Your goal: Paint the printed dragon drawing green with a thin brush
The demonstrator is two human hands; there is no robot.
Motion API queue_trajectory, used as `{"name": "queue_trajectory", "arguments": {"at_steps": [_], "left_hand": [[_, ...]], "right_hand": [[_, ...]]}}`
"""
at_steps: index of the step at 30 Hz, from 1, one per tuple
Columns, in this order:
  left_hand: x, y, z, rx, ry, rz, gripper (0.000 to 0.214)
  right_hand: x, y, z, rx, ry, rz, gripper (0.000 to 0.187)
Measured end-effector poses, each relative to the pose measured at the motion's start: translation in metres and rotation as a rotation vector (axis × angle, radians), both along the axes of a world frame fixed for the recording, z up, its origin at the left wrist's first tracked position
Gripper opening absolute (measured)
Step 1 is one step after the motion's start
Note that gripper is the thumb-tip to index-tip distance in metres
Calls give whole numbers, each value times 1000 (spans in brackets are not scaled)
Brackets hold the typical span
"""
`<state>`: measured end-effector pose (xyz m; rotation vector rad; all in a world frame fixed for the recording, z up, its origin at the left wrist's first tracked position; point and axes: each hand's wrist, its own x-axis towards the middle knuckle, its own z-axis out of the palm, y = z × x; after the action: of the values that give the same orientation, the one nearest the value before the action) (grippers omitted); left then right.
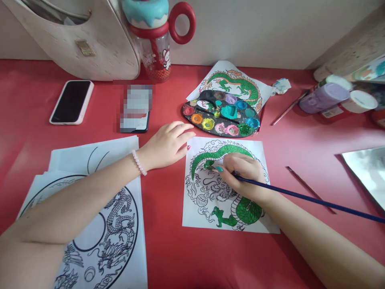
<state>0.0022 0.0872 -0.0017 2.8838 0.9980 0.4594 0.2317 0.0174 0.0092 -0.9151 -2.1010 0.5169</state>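
My right hand (242, 174) is closed around a long blue paintbrush (303, 196), resting on a dragon colouring sheet (264, 222) whose body is partly painted green. The brush handle runs out to the right; its tip is hidden under my fingers. My left hand (167, 144) lies flat with fingers stretched out, pressing the sheet's upper left corner on the red table (168, 241). A bead bracelet (139, 162) circles my left wrist. Just beyond both hands sits a black palette (221, 114) with several wells of paint.
Dragon outline sheets (120, 224) lie under my left forearm. A phone (71, 101), a second phone (135, 108), a white bag (99, 44) and a bottle (153, 40) stand at the back. A finished dragon print (237, 82), paint jars (326, 96) and spare brushes (288, 108) are to the right.
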Motion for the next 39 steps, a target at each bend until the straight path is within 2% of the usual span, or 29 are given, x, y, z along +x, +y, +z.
{"name": "queue_trajectory", "arguments": {"at_steps": [39], "left_hand": [[1,0,1,-4,18,3,34]], "right_hand": [[-1,1,0,-3,-14,-14,32]]}}
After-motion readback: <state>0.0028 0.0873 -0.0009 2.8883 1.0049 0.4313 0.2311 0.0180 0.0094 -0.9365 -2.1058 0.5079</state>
